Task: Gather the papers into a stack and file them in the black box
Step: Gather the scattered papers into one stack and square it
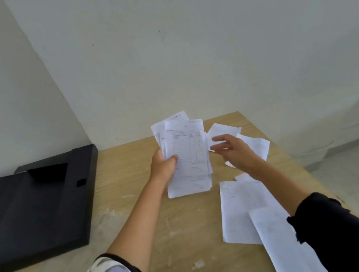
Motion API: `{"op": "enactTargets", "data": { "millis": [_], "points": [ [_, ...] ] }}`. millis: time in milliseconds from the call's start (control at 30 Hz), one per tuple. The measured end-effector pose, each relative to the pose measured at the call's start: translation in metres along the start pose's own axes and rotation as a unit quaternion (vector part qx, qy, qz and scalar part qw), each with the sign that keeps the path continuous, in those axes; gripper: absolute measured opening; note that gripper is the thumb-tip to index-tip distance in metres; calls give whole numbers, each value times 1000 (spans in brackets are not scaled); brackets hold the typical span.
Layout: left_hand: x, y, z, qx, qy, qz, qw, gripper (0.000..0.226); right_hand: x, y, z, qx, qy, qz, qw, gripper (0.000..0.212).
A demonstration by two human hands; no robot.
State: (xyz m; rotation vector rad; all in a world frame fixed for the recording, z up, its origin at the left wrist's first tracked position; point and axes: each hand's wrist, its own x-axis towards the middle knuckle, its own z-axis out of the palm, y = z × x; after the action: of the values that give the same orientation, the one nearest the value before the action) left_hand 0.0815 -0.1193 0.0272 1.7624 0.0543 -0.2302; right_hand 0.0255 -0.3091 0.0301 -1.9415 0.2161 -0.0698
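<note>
My left hand (163,164) grips a fanned stack of white papers (187,155) above the middle of the wooden table (135,186). The top sheet is a lined form. My right hand (232,149) hovers just right of the stack, fingers spread, holding nothing. Loose white sheets lie on the table: two under and behind my right hand (223,129), and larger ones near the right front (237,210). The black box (31,206) lies flat on the table's left side, well left of both hands.
The table sits in a corner of pale walls. Its right edge (289,156) drops to a light floor. White smears mark the tabletop in front of the black box.
</note>
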Motion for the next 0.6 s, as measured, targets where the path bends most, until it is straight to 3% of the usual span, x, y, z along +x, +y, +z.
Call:
{"op": "enactTargets", "data": {
  "millis": [100,267,467,600],
  "points": [
    [-13,-2,4,-23,-21,-11,999,32,-39,31,-29,-192,-52,-30,980,56],
    [-27,-12,6,-66,-37,-54,996,31,-82,74,-55,-338,-156,-16,928,62],
    [-54,-34,30,2,-41,-110,993,28,-70,86,-28,-354,-81,-44,931,53],
    [-66,-50,43,61,-45,-86,993,25,-58,80,-6,-315,-21,-59,947,44]
  ]
}}
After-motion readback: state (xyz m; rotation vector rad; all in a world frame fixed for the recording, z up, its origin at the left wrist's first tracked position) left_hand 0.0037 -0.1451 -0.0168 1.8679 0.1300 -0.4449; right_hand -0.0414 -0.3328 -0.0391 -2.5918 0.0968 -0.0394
